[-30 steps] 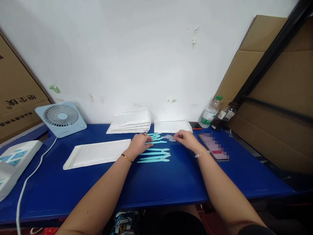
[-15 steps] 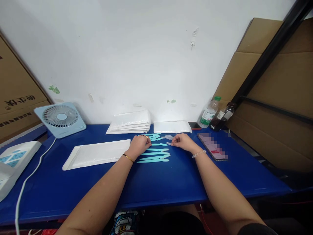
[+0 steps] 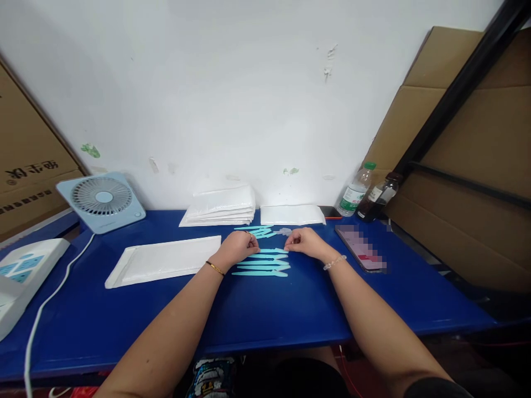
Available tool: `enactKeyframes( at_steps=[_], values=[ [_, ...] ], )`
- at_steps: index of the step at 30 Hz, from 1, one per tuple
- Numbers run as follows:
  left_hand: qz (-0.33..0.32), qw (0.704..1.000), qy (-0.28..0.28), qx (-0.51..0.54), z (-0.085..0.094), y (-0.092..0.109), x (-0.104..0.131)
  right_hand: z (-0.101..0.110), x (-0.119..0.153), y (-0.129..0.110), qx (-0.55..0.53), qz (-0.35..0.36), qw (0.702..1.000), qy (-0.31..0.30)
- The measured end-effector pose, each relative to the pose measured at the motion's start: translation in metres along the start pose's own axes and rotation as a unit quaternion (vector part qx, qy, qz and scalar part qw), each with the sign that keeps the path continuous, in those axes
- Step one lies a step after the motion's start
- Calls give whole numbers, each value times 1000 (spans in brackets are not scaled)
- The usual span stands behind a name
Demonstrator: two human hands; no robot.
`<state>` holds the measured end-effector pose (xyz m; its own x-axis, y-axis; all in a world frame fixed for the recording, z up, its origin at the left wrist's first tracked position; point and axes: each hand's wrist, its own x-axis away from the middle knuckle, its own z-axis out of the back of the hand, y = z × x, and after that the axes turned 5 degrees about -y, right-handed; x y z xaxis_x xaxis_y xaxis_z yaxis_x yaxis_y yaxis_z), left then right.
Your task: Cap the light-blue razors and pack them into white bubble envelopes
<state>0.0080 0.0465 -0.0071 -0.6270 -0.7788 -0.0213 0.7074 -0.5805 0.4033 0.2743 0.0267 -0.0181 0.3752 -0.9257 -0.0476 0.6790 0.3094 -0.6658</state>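
Note:
My left hand (image 3: 239, 247) is closed in a pinch on the left end of a slim teal stick (image 3: 270, 251) that looks like an eyebrow razor. At its other end, my right hand (image 3: 302, 242) pinches a small clear cap, mostly hidden by the fingertips, against the razor's head. Just below lie several similar teal razors (image 3: 261, 273) in a row, side by side, with pale tips to the right. A loose pile of teal razors (image 3: 261, 231) lies beyond my hands, beside a small heap of clear caps (image 3: 284, 231).
A white padded envelope (image 3: 166, 260) lies left of my hands; a stack of them (image 3: 222, 207) and another envelope (image 3: 292, 214) are against the wall. A fan (image 3: 103, 200) stands left. On the right are a phone (image 3: 360, 249) and two bottles (image 3: 354, 193), (image 3: 378, 198).
Both hands have come slightly nearer to me, bringing the razor down beside the row. The clear cap, apart from the razor before, is now at its head.

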Motion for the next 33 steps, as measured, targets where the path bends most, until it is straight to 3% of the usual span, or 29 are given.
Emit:
enactKeyframes(
  at_steps=[3,5,14,25,33],
  values=[
    [3,996,76,-52,2,-3,0,11,0,12,72,-4,990,125],
    [11,991,104,-85,1,-6,-1,15,0,19,110,-9,983,149],
    [-17,992,65,-107,-1,-8,-4,10,-2,21,95,14,994,57],
    [-22,991,54,-116,1,-6,-4,9,-1,18,102,28,992,75],
    [-16,994,54,-93,0,-7,-5,5,-2,6,96,57,993,32]
  ],
)
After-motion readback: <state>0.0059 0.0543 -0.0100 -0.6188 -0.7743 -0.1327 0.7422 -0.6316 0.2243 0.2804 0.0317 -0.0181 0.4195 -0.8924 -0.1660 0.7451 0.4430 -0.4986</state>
